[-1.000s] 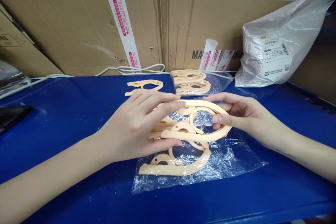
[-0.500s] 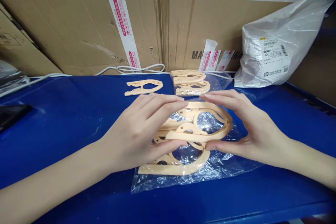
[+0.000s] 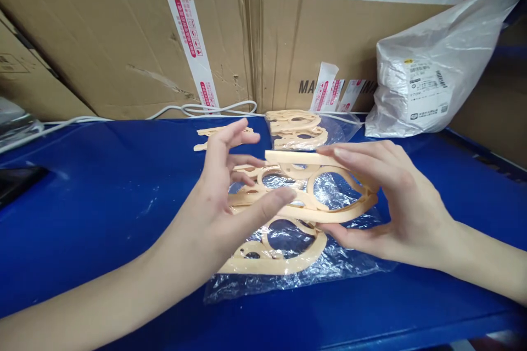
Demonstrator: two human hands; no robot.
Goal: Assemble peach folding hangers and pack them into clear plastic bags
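Note:
A beige folding clothes hanger (image 3: 346, 214), folded up, is gripped at its rounded end between the thumb and fingers of my right hand (image 3: 405, 197). My left hand (image 3: 209, 203) is open at the hanger's other end, fingers curved and spread, thumb close to its lower arm; whether the thumb touches it I cannot tell. Under the held hanger, more beige folding hangers (image 3: 272, 267) lie on a crinkled clear plastic bag (image 3: 349, 271); I cannot tell whether they are inside it. Behind my left fingers lies another folded hanger (image 3: 201, 147), partly hidden.
Further back on the blue tabletop (image 3: 102, 203) lies a clear bag of folded hangers (image 3: 298, 134). A white plastic package (image 3: 395, 93) stands at the back right. Cardboard boxes (image 3: 132, 38) line the back, with a white cable (image 3: 173, 112) along them. A dark object (image 3: 20, 184) sits at left.
My left hand has let go of the hanger and opened, its fingers lifting up and back. My right hand keeps hold, and the hanger has shifted slightly right and tilted.

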